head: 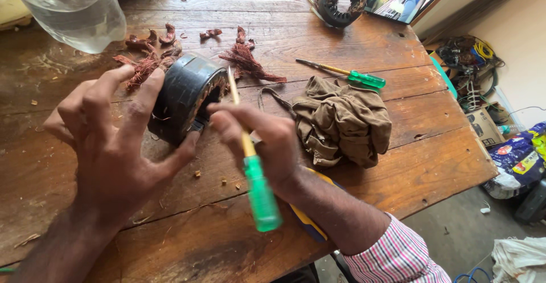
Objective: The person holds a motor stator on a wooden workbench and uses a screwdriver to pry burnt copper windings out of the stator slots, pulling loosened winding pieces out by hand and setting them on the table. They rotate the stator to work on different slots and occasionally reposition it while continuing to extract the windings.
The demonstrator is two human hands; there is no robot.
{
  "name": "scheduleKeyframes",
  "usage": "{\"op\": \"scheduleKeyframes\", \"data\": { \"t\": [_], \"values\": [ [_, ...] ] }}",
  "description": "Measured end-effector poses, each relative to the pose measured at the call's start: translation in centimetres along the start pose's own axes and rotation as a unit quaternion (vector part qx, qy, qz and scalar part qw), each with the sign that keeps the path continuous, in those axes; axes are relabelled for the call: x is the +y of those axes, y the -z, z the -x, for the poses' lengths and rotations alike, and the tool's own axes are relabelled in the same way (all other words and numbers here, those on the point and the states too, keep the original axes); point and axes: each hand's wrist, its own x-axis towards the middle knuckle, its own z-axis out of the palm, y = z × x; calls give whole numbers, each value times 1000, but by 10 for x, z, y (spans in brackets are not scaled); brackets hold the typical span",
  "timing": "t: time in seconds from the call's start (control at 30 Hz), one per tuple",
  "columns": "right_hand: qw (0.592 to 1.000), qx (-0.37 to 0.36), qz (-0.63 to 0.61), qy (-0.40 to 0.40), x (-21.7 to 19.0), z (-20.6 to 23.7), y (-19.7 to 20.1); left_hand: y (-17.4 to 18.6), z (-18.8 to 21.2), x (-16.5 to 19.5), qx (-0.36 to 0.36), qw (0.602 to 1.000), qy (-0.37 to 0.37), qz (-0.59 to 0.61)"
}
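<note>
The left hand [108,146] is wrapped around a dark round metal ring [185,104]. Its fingers are spread wide over the top and the thumb presses on the near side, so the ring is squeezed tight and tipped on its edge on the wooden table [398,163]. The right hand [261,141] is just beside the ring, on its right. Its fingers are closed around a screwdriver with a green handle [259,192]. The green end points back at the person and the thin metal tip goes up next to the open side of the ring. I cannot tell if the tip touches the ring. Bits of curly copper wire [247,61] lie on the table behind the ring. A brown cloth [341,121] sits to the right, and a second green screwdriver [352,75] lies past it
</note>
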Motion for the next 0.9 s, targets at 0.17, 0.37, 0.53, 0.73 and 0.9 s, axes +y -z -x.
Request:
{"op": "scheduleKeyframes", "data": {
  "t": [0.17, 0.37, 0.53, 0.73, 0.9],
  "values": [
    [994, 82, -67, -33, 6, -4, 7, -5, 6, -9, -17, 999, 28, -9],
    [992, 89, -71, -49, 9, -2, 6, -9, 9, -17, -22, 999, 50, -5],
    [998, 57, -24, 27, 12, -3, 2, -13, 10, -16, -17, 997, 70, 40],
    [999, 39, -14, 33, 7, 3, 6, -19, 15, -18, -39, 997, 69, 14],
    [998, 38, -12, 41, 8, 1, 5, -22, 19, -20, -36, 997, 67, 10]
  ]
}}
